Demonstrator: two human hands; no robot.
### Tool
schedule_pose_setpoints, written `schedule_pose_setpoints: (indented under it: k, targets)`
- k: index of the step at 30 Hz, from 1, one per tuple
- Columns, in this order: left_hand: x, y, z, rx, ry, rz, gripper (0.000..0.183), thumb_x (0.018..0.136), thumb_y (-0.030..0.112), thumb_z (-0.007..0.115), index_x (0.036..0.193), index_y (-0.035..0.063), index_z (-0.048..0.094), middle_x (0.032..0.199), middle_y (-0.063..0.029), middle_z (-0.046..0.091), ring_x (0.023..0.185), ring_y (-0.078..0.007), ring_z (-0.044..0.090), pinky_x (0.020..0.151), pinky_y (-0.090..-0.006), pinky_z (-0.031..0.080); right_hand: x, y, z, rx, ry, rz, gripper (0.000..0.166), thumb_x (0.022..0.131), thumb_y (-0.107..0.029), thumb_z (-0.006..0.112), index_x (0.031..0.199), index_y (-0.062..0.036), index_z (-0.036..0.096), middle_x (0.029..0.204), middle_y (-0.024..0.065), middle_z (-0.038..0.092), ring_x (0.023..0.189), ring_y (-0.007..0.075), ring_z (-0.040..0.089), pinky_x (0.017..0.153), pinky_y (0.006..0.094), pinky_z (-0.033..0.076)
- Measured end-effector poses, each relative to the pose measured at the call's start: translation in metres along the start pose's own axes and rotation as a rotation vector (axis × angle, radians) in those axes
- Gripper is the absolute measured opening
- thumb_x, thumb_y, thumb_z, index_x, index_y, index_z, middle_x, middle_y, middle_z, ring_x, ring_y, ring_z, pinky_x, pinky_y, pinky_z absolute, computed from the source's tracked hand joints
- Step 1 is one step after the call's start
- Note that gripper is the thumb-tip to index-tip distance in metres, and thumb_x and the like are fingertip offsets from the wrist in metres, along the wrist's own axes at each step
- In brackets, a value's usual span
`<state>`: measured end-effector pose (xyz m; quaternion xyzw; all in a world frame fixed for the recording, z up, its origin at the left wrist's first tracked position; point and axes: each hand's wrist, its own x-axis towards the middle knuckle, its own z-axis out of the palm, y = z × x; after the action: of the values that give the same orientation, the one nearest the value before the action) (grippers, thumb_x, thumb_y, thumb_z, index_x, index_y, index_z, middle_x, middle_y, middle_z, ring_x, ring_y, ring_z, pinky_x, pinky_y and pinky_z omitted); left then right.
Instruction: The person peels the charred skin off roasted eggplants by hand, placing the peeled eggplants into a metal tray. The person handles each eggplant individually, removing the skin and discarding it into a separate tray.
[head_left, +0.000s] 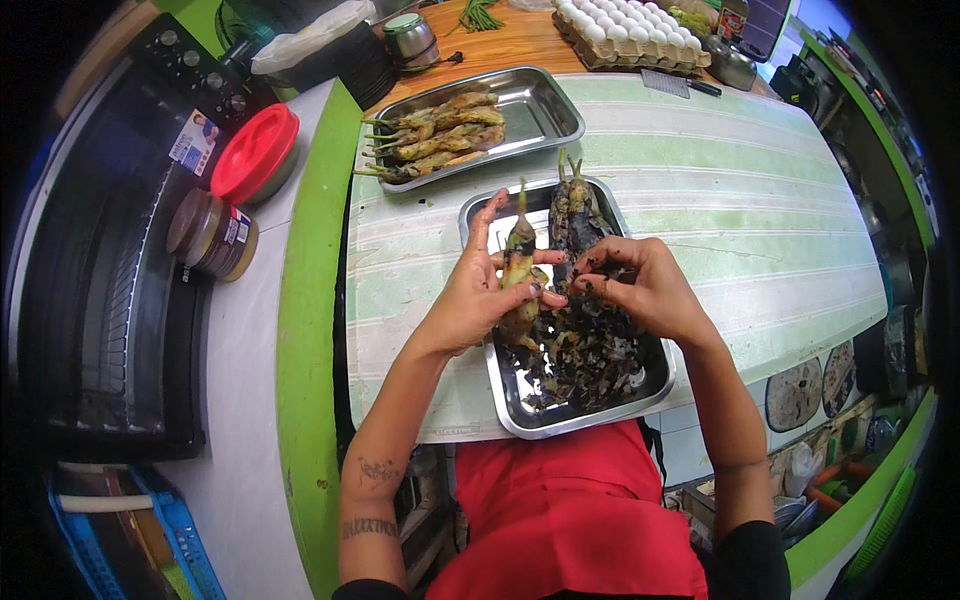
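My left hand (480, 289) holds a grilled eggplant (519, 262) by its body, stem pointing away from me. Its skin is partly off: pale green flesh shows, with a charred patch near the stem. Just right of it, my right hand (637, 285) has thumb and fingertips curled close together, with dark bits stuck to them; whether they pinch a piece of skin is unclear. Both hands are above a steel tray (581, 429). Charred skin scraps (592, 360) cover its near part, and blackened unpeeled eggplants (581, 210) lie at its far end.
A second steel tray (544, 101) holds several peeled eggplants (442, 135). Behind are an egg carton (630, 37) and a crinkle-blade cutter (679, 84). At left stand a toaster oven (97, 285), a red-lidded container (255, 154) and a jar (211, 234). The striped table (750, 225) has a rounded edge.
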<state>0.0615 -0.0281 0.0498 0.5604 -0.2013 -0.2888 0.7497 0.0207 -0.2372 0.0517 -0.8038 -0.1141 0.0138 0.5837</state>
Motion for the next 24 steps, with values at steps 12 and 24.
schedule_pose_setpoints:
  k: [12, 24]
  targets:
    - [-0.007, 0.002, -0.007, -0.246, 0.061, 0.308, 0.03, 0.094, 0.022, 0.041, 0.119, 0.0039, 0.04, 0.138, -0.0251, 0.03, 0.125, -0.039, 0.035, 0.1, -0.0468, 0.036, -0.002, -0.023, 0.01, -0.26, 0.272, -0.197, 0.012, 0.069, -0.002, 0.064, 0.081, -0.0019, 0.064, 0.083, 0.0118, 0.062, 0.07, 0.025, 0.061, 0.062, 0.031, 0.048]
    - [-0.012, 0.008, 0.016, -0.54, 0.023, 0.256, 0.046, 0.093, 0.012, 0.04, 0.136, -0.0009, 0.028, 0.141, -0.0123, 0.031, 0.127, -0.0241, 0.035, 0.102, -0.0388, 0.034, 0.023, -0.042, 0.061, 0.117, 0.358, -0.361, 0.027, 0.071, -0.002, 0.069, 0.097, -0.0002, 0.061, 0.088, 0.0039, 0.063, 0.078, 0.0086, 0.059, 0.063, 0.0195, 0.046]
